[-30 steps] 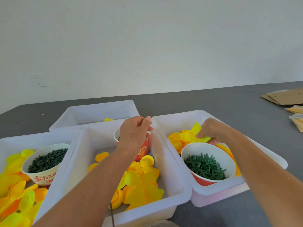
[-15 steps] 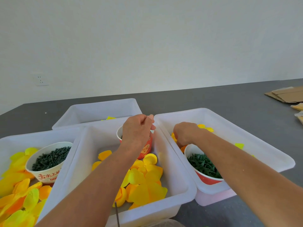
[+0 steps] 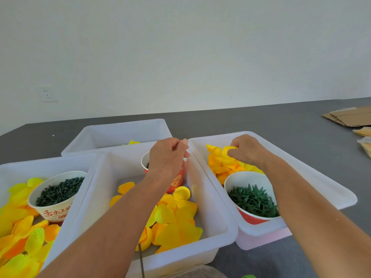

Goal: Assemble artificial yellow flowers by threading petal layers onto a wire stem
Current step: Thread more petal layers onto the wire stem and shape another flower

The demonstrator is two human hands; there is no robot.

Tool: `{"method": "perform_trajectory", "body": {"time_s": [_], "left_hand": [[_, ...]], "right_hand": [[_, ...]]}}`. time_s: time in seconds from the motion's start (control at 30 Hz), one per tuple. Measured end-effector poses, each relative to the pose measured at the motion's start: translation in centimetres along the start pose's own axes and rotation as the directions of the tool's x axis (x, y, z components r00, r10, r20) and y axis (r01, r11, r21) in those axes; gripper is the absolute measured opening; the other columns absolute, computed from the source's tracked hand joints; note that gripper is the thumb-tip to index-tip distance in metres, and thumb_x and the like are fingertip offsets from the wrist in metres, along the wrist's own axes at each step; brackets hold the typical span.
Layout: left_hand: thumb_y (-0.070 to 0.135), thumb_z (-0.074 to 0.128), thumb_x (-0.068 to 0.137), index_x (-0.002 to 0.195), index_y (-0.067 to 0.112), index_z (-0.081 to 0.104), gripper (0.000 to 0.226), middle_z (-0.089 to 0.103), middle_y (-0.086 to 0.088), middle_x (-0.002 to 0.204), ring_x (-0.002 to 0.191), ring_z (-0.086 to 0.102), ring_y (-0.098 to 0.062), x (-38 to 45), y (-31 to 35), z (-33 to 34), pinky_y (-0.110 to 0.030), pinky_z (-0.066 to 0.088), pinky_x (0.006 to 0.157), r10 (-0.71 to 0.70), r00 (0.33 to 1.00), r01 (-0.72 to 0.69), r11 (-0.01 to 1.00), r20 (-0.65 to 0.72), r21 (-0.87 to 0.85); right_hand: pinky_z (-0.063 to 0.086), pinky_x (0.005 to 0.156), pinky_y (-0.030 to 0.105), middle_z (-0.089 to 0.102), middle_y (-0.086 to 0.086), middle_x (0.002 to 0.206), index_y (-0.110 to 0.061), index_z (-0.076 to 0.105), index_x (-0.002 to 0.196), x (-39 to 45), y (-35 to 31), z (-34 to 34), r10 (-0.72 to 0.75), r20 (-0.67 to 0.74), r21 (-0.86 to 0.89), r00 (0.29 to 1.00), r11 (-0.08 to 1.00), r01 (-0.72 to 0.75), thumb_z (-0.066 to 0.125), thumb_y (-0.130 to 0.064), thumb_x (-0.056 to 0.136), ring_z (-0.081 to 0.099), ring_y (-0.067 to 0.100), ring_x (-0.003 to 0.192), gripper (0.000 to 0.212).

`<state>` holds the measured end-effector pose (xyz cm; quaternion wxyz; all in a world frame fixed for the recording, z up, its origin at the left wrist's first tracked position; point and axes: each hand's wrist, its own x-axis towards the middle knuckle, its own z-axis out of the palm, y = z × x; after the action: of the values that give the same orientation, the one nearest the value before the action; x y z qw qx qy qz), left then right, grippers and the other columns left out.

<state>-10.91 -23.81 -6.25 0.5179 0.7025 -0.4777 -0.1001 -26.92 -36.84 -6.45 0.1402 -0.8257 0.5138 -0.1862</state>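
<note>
Contents of the red paper cup (image 3: 176, 182) in the middle bin (image 3: 218, 223) are mostly hidden behind the left hand (image 3: 167, 157), and a thin dark wire stem (image 3: 141, 261) runs off the bottom edge, its lower end cut away. Whether that hand pinches anything is hard to say: its fingers are curled together above the cup's rim, thumb against fingertips, but nothing shows between them (too small, if it is there at all).

The right hand (image 3: 246, 150) reaches into the right bin (image 3: 321, 185), knuckles up, its grip closed on a yellow petal layer (image 3: 225, 152) at the top of the heap of yellow petals (image 3: 220, 167), behind the cup of green spiky pieces (image 3: 254, 201). More petal layers (image 3: 176, 221) lie in the middle bin, and others fill the left bin (image 3: 12, 169) around a cup of dark pellets (image 3: 60, 190).

Half a second ago the right hand sat at the near-left corner of its bin; it has since moved farther back and the petals show again. The left hand has held its place.
</note>
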Motion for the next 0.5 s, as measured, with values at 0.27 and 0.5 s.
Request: {"method": "perform_trajectory", "body": {"time_s": [0.27,0.5], "left_hand": [[0.029,0.047,0.096,0.083,0.018,0.066,0.026,0.067,0.008,0.072,0.062,0.065,-0.014,0.0,-0.17,-0.01,-0.041,0.056,0.081,0.01,1.0,-0.01,1.0,0.006,0.007],[0.028,0.046,0.096,0.083,0.015,0.066,0.028,0.068,0.005,0.075,0.073,0.065,-0.019,-0.11,-0.06,0.13,-0.041,0.052,0.086,0.04,0.999,-0.041,0.998,0.024,0.04]], "right_hand": [[0.054,0.078,0.044,0.068,0.019,0.087,0.005,0.065,0.091,0.53,0.6,0.33,0.004,-0.04,0.373,0.999,0.928,0.011,0.058,-0.007,0.086,0.07,0.019,0.074,0.015],[0.041,0.053,0.025,0.056,0.006,0.062,-0.013,0.06,0.069,0.42,0.58,0.02,0.153,-0.178,0.672,0.972,0.741,0.006,0.067,-0.015,0.084,0.052,0.012,0.055,0.017]]}}
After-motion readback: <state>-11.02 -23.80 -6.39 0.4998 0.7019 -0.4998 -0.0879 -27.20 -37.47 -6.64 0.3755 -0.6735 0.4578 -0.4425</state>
